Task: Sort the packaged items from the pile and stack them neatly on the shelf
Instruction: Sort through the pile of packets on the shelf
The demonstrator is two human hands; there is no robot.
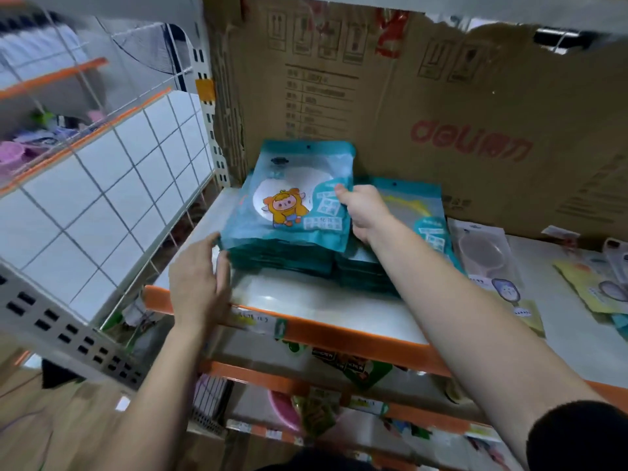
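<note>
Teal packets make up 2 stacks on the shelf (326, 300), side by side against the carton (441, 107) at the back. The left stack (282, 253) carries a top packet (295, 198) with a cartoon figure on it, and this one sits slightly askew, its far end lifted above the layers beneath. The right stack (418, 226) lies just beside, partly hidden by the forearm.

The right hand (365, 209) pinches the top packet's right edge, thumb on the printed face and fingers out of sight below. The left hand (200, 283) is spread flat and grasps nothing; its fingertips (222, 263) touch the stack's near-left corner.

The step in hand looks like squaring that top packet onto the left stack. To do it well, the left palm should serve as a fence along the left side while the right hand lowers the packet and slides it until its edges line up with those under it. Glossy bags slip easily, so a gentle press on top before letting go would settle the layers. Pushing hard from the left could shove the whole stack into its neighbour.

Loose packets (492, 266) of other kinds lie to the right on the same shelf, probably left to sort.
</note>
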